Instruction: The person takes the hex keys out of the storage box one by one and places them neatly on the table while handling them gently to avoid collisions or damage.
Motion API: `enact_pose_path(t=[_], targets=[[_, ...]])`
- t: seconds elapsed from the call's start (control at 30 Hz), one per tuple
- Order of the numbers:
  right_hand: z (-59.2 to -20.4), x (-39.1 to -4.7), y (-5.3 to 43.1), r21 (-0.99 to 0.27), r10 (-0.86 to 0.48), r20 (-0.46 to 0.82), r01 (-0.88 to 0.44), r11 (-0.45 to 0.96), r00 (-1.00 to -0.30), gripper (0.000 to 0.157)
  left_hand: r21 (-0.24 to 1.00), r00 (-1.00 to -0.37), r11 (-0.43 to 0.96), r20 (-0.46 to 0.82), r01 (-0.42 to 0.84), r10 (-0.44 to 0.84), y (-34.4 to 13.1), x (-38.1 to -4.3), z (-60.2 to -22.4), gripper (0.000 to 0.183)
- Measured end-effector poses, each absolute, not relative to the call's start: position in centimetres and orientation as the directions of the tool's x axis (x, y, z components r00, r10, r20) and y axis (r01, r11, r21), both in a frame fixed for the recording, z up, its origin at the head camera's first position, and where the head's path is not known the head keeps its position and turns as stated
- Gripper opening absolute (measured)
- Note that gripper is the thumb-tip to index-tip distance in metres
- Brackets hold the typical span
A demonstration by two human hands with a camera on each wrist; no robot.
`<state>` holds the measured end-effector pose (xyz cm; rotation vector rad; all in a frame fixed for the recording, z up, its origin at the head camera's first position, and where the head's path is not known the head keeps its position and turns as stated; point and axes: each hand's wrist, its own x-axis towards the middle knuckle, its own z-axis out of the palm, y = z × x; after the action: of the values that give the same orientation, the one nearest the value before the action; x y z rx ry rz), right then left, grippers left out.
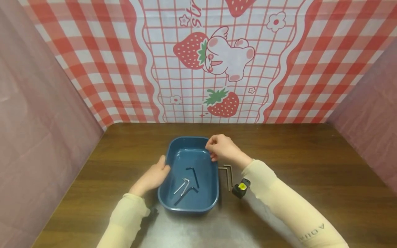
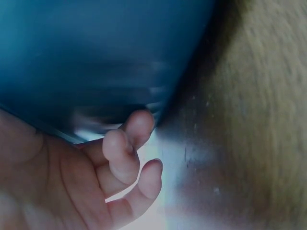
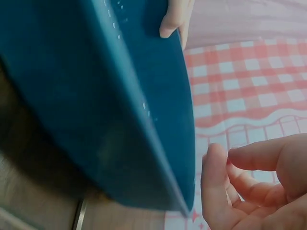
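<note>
My left hand (image 1: 153, 177) holds the left side of a blue rectangular basin (image 1: 164, 203), its thumb over the rim and its fingers along the outer wall. Inside the basin lie several L-shaped hex keys, among them a black one (image 1: 195, 177) and a silver one (image 1: 185, 188). At the far right corner, my right hand (image 1: 224, 148) hovers by the rim. Its fingers are curled and the thumb tip meets the index fingertip, with nothing visible between them in the right wrist view. Two brass-coloured hex keys (image 1: 228, 179) lie on the table right of the basin.
The brown wooden table (image 1: 297, 151) carries the basin. A red-and-white checked strawberry cloth (image 1: 229, 69) hangs behind its far edge, and pink curtains (image 1: 40, 113) stand at both sides. A small black device with a yellow patch (image 1: 241, 187) sits at my right wrist.
</note>
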<state>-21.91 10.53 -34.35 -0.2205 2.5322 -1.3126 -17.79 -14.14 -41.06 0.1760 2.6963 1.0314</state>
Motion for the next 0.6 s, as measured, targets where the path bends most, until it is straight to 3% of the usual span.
enact_pose_path(t=[0.6], targets=[[-33.9, -21.8, 5.7, -0.806, -0.285, -0.155, -0.046, 0.590, -0.946, 0.009, 0.663, -0.964, 0.748, -0.167, 0.044, 0.206, -14.2, -17.7, -40.9, 0.028]])
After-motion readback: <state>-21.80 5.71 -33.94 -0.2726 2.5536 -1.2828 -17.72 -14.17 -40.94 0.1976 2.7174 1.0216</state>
